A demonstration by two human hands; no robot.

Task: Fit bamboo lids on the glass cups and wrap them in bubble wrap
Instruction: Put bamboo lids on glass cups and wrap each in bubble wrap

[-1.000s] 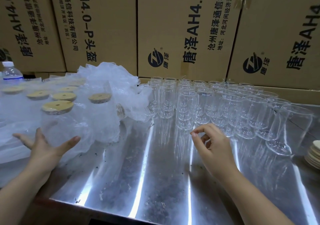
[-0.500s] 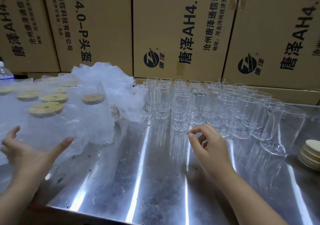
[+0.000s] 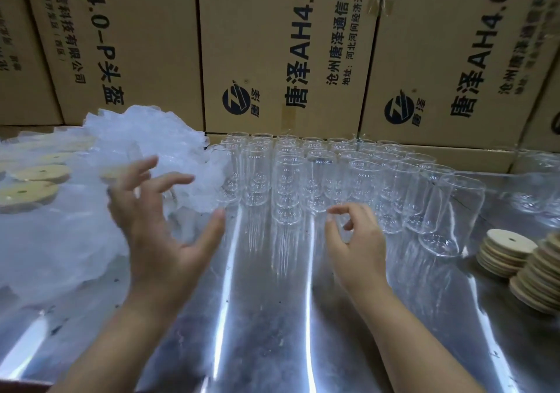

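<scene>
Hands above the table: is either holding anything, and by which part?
Neither holds anything. The left hand is spread open; the right hand curls loosely near the clear glass cups.

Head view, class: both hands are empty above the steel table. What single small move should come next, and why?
Probably the right hand should reach forward and grip the bare glass cup just ahead of its fingers. Both hands hold nothing, the left hand hovers open by the bubble wrap, and the bamboo lids wait stacked at the right.
</scene>
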